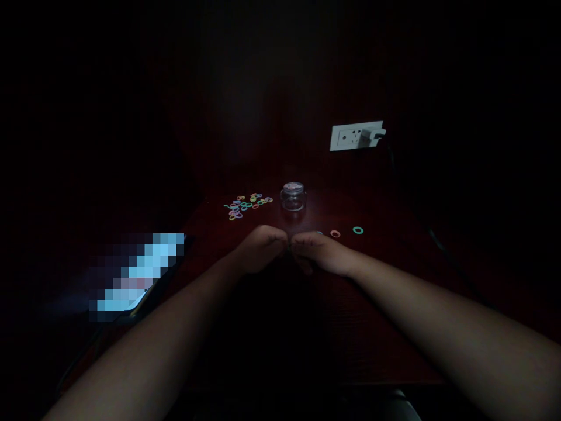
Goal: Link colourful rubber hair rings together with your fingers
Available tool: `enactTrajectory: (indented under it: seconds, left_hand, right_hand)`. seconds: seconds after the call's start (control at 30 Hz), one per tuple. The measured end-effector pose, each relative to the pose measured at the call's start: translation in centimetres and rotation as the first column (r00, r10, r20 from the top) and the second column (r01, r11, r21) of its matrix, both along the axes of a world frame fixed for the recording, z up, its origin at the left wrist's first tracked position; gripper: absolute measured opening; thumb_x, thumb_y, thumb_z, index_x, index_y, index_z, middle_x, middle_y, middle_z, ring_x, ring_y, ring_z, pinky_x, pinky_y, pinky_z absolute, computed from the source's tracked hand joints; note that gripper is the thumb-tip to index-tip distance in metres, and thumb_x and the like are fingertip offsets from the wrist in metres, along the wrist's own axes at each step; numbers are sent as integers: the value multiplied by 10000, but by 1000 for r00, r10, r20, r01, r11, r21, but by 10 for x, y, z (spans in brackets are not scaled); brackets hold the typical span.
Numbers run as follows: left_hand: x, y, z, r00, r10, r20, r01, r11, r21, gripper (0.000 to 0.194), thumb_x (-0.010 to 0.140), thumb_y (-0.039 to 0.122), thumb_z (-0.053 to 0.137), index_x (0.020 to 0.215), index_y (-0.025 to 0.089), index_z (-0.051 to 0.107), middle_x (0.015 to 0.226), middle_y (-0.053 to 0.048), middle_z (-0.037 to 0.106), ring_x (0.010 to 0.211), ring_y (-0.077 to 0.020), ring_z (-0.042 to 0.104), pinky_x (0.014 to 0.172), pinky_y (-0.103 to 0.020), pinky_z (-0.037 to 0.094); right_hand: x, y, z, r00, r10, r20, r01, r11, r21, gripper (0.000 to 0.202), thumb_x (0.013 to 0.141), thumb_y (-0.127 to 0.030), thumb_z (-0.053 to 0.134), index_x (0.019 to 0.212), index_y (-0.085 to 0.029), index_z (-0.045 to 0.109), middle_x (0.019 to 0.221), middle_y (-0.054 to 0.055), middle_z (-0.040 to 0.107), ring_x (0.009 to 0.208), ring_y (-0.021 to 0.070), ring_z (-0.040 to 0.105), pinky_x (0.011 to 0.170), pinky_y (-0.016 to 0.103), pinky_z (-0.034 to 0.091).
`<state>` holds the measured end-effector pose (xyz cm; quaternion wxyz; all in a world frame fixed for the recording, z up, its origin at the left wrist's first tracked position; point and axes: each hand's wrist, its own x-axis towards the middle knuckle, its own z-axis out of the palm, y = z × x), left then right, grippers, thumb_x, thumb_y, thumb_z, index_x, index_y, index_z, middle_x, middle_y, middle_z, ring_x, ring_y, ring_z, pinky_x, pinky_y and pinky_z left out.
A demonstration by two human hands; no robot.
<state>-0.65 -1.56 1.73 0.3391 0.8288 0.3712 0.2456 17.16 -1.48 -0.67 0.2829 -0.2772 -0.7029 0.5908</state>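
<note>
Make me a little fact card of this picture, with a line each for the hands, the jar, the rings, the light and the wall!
hands: left hand and right hand close together; too dark to tell if they hold anything
jar: clear jar, lid on, beyond the hands
ring pile: many-coloured pile, left of the jar
loose rings: green ring, orange ring, blue ring partly hidden
light: dim; bright screen at left
wall: white socket with plug in it
</note>
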Motion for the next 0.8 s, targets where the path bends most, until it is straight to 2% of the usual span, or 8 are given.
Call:
enactTrajectory:
  seconds: [0.17,0.43,0.63,0.8]
  left_hand:
    - [1,1,-1,999,19,30,-22,995,95,302,840,342,392,652,124,485,558,30,449,515,-60,388,471,-164,297]
    - [0,1,-3,999,37,-34,-32,992,126,203,788,263,464,641,123,477,545,42,436,496,-49,365,458,-157,270]
    - [2,0,-2,991,88,-100,-65,974,218,185,782,255,474,683,119,552,532,45,452,475,-43,369,449,-155,267]
    - [3,1,1,989,130,-75,-94,925,368,162,781,223,481,758,125,607,635,11,538,559,-63,448,522,-171,344]
  right_hand:
    - [0,0,-2,998,-16,-55,15,999,-29,217,836,-333,466,691,-175,433,472,-68,479,398,80,464,415,208,330]
    - [-2,1,-5,989,-90,-118,84,995,-60,105,841,-278,456,804,-188,418,489,-94,458,359,74,449,372,193,315]
    - [-2,4,-7,984,-128,-120,124,992,-36,110,835,-264,453,766,-191,406,435,-111,410,309,61,390,325,167,238]
    - [-2,5,-8,979,-140,-146,136,990,-34,151,809,-262,480,728,-201,367,422,-119,404,301,57,374,322,160,213]
